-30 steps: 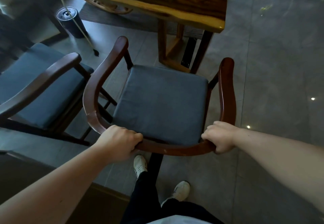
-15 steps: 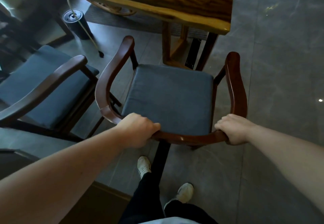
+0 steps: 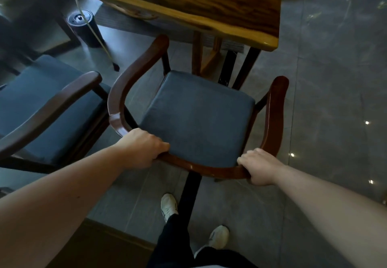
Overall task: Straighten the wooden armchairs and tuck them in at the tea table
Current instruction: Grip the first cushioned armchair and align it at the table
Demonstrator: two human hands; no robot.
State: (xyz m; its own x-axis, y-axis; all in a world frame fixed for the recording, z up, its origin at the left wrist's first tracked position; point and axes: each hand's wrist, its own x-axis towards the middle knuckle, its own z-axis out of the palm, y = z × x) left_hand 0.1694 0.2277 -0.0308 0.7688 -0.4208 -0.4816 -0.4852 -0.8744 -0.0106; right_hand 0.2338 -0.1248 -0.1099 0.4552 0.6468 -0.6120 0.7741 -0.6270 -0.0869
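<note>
Two bare hands are clamped on the curved back rail of a wooden armchair (image 3: 274,116): the left hand (image 3: 142,148) wraps the rail at its left rear bend, fingers curled over the top toward the seat, and the right hand (image 3: 259,168) grips the rail at the right rear corner, knuckles up. Both forearms reach in from the bottom corners of the view. This chair has a dark blue seat cushion (image 3: 199,118) and faces the tea table (image 3: 209,5), a thick slab of glossy, streaked wood with a pale wavy edge. The front of the seat sits at the table's near edge by the table legs (image 3: 196,53), while most of the seat is out on the grey tiled floor (image 3: 324,100). Its left armrest tip lies just under the table's edge; the right armrest tip stands short of the table's corner. A second armchair (image 3: 52,102) with the same blue cushion stands just beside it on the left, angled away. Farther back on the left a black cylinder (image 3: 83,26) stands on the floor, with a pale cord (image 3: 98,39) running down past it. Below the rail, the person's white shoes (image 3: 168,206) and dark trousers show.
</note>
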